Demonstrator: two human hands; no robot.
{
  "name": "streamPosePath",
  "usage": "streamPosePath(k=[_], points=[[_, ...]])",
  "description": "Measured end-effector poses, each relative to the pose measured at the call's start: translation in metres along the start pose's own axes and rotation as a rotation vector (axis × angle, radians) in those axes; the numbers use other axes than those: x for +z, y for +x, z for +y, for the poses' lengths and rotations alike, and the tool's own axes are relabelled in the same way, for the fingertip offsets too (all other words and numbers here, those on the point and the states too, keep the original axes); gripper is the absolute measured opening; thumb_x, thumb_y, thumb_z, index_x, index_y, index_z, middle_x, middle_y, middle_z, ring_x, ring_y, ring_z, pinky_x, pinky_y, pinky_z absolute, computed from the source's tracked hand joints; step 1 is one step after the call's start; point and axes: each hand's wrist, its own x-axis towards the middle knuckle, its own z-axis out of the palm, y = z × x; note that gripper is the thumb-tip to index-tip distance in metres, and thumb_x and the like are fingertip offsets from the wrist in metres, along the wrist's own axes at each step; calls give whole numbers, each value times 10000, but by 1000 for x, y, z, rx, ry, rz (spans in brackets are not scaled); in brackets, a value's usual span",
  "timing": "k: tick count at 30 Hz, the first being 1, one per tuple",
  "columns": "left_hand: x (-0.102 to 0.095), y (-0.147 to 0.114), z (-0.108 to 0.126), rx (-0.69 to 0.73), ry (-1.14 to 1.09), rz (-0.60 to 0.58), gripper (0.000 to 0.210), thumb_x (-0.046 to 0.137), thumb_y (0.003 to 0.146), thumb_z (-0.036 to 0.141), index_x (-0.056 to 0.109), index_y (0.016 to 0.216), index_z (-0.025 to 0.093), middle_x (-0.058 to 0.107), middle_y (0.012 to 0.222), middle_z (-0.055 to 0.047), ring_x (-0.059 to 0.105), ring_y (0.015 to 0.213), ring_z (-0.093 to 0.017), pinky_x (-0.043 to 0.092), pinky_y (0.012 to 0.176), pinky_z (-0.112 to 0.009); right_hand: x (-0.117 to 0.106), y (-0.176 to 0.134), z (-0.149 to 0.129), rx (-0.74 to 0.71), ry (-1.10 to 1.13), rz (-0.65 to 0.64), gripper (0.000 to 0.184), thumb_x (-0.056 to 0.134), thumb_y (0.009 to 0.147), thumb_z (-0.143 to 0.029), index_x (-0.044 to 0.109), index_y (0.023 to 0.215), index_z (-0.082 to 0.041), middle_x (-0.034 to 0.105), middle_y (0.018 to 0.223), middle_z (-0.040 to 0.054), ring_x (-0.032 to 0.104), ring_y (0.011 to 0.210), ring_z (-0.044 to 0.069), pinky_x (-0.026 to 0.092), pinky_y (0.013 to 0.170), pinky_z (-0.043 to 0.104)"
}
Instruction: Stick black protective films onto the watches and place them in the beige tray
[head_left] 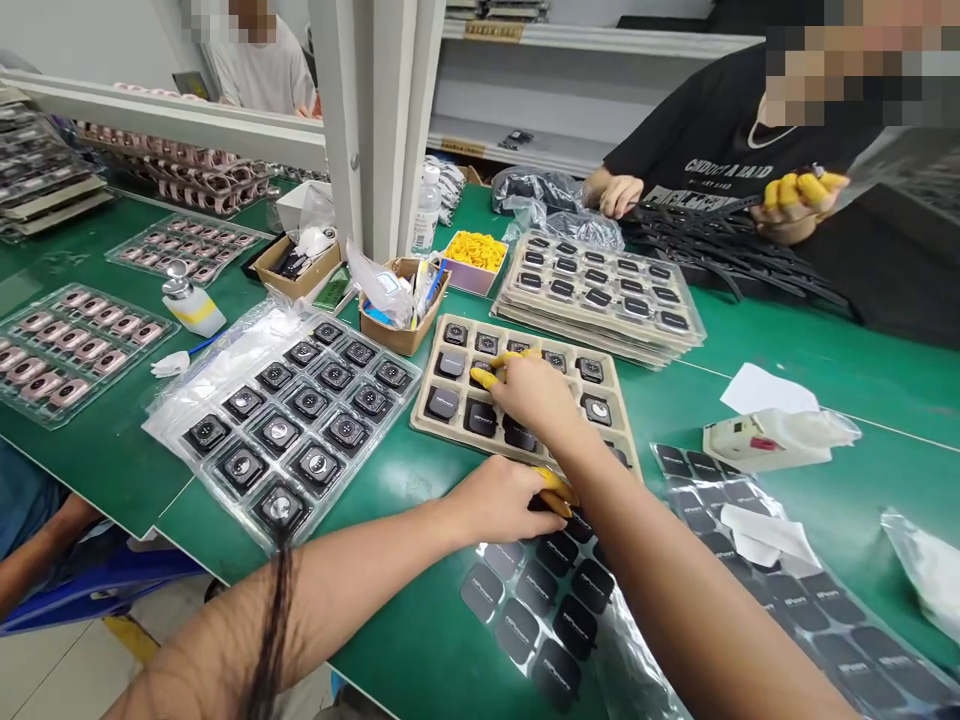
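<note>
My right hand [532, 390], with yellow finger cots, reaches into a tan tray [628, 440] of black square smartwatch bodies. Its thumb and fingers are closed about one watch body [480, 368] in the middle row; the fingers partly cover it. Some bodies there bear dark square films, such as the left one in the front row [442, 403]. Below the tray, my left hand [510, 500] pinches the upper part of a clear sheet of dark square stickers [517, 628]. My right forearm hides part of that sheet.
Left of the tray lies a clear tray of black watches [309, 402]. Behind stand small cardboard boxes [397, 335], a box of yellow finger cots [474, 252] and stacked trays [600, 285]. At right are a white bottle [772, 438] and more sticker sheets [810, 610]. A co-worker [720, 130] sits opposite.
</note>
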Motion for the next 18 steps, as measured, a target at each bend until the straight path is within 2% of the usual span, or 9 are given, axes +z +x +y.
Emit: streamPosePath(k=[2, 5, 8, 11, 13, 15, 17, 18], points=[[-1, -1, 1, 1, -42, 8, 203, 721, 824, 198, 759, 1021, 166, 806, 1042, -44, 746, 1013, -225, 548, 915, -290, 4, 5, 4, 4, 103, -11, 258, 723, 829, -316, 753, 996, -121, 717, 987, 209, 670, 1047, 366, 488, 902, 441], [-1, -3, 5, 4, -80, 24, 234, 722, 815, 186, 759, 1046, 188, 808, 1039, -26, 752, 994, -199, 546, 915, -273, 5, 12, 6, 21, 252, 22, 236, 808, 721, -276, 746, 905, -142, 738, 905, 160, 691, 993, 348, 507, 892, 436], [-2, -3, 8, -32, -61, 55, 228, 741, 799, 202, 772, 1023, 184, 811, 1026, -31, 757, 970, -206, 552, 910, -282, 1, 11, 7, 16, 442, 100, 197, 812, 707, -258, 732, 871, -185, 756, 858, 90, 718, 919, 288, 534, 863, 396], [-2, -2, 10, -62, -65, 64, 238, 758, 784, 205, 776, 1020, 176, 810, 1022, -39, 759, 945, -210, 565, 910, -300, -7, -4, 15, 12, 644, 155, 196, 774, 754, -282, 712, 911, -182, 743, 731, 39, 736, 733, 231, 576, 738, 359], [-2, -3, 13, -71, -71, 64, 233, 760, 785, 217, 777, 1015, 185, 810, 1024, -34, 759, 936, -208, 566, 920, -311, -14, -28, 28, 20, 760, 191, 236, 739, 798, -330, 696, 966, -170, 747, 733, 34, 738, 665, 211, 594, 676, 345], [-2, -3, 17, -88, -76, 87, 250, 783, 781, 274, 775, 1018, 195, 806, 1047, -34, 755, 962, -216, 559, 942, -325, -17, -65, 46, 37, 902, 245, 303, 750, 797, -397, 694, 996, -176, 776, 863, 58, 762, 736, 219, 615, 708, 357], [-3, -4, 20, -127, -94, 130, 408, 838, 736, 385, 757, 1092, 204, 799, 1081, -41, 747, 1000, -234, 558, 953, -341, -15, -108, 64, 75, 1091, 293, 348, 830, 718, -414, 727, 963, -190, 788, 974, 80, 772, 839, 255, 626, 780, 398], [-3, -4, 20, -152, -110, 149, 540, 869, 690, 441, 733, 1158, 208, 795, 1095, -46, 744, 1013, -243, 563, 949, -348, -11, -129, 70, 108, 1136, 293, 341, 851, 697, -405, 743, 944, -197, 794, 949, 81, 772, 848, 266, 630, 800, 419]])
